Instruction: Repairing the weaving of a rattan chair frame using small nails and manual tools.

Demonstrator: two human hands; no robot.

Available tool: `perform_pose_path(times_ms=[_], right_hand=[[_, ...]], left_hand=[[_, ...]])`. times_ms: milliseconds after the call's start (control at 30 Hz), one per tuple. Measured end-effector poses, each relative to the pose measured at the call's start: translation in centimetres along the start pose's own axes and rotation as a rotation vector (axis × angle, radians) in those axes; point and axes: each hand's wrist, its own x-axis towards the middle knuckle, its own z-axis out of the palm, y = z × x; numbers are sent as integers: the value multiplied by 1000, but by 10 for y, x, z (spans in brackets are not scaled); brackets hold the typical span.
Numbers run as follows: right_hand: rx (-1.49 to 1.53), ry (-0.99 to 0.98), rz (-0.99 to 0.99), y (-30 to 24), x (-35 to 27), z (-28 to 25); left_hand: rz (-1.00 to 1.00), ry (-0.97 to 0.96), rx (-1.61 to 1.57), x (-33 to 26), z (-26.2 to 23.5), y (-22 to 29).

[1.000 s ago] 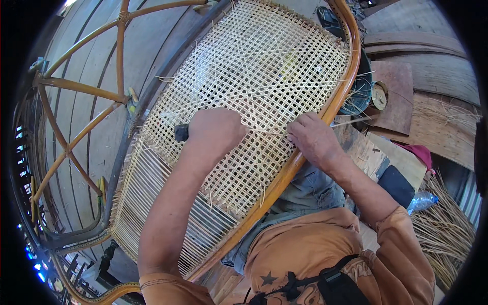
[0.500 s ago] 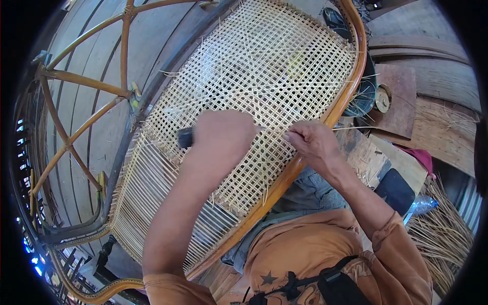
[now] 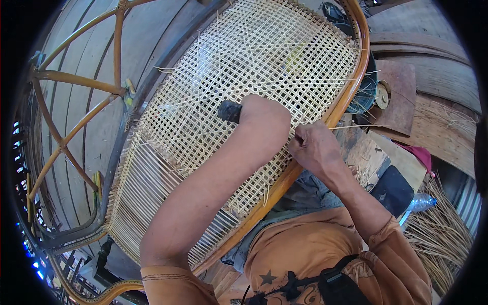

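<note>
A large cane-webbed panel (image 3: 229, 56) in a glossy brown rattan frame (image 3: 252, 209) lies tilted before me. My left hand (image 3: 264, 119) is closed around a tool with a thick black handle (image 3: 230, 111), low over the webbing; its working end is hidden behind the hand. Just to the right, my right hand (image 3: 316, 147) pinches a thin cane strand (image 3: 356, 126) at the panel's near right edge. The strand's loose end sticks out rightward past the frame. Both hands almost touch. Straight, uncrossed strands (image 3: 147, 195) fill the panel's lower left part.
Crossed rattan poles (image 3: 63, 142) stand on the left over a plank floor (image 3: 91, 122). At right are a dark green basin (image 3: 362, 101), a tape roll (image 3: 382, 95), brown boards (image 3: 396, 81), a plastic bottle (image 3: 423, 202) and a heap of cane strips (image 3: 432, 239).
My left hand, with the black-handled tool, has moved right, close to my right hand. The right hand keeps its pinch and has shifted only slightly. The view has shifted a little.
</note>
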Motion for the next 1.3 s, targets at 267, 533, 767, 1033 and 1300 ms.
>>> perform_pose_path(times_ms=[267, 533, 767, 1033, 1300], right_hand=[[47, 52, -90, 3, 1, 4], [-13, 117, -89, 2, -4, 10], [-85, 202, -85, -2, -6, 15], [-262, 179, -141, -2, -2, 17], [-179, 182, -463, 25, 13, 10]], left_hand=[[52, -98, 95, 6, -8, 6], [42, -55, 10, 6, -2, 1], [44, -43, -38, 6, 4, -6], [-59, 81, -103, 1, 18, -11], [-146, 89, -89, -32, 24, -38]])
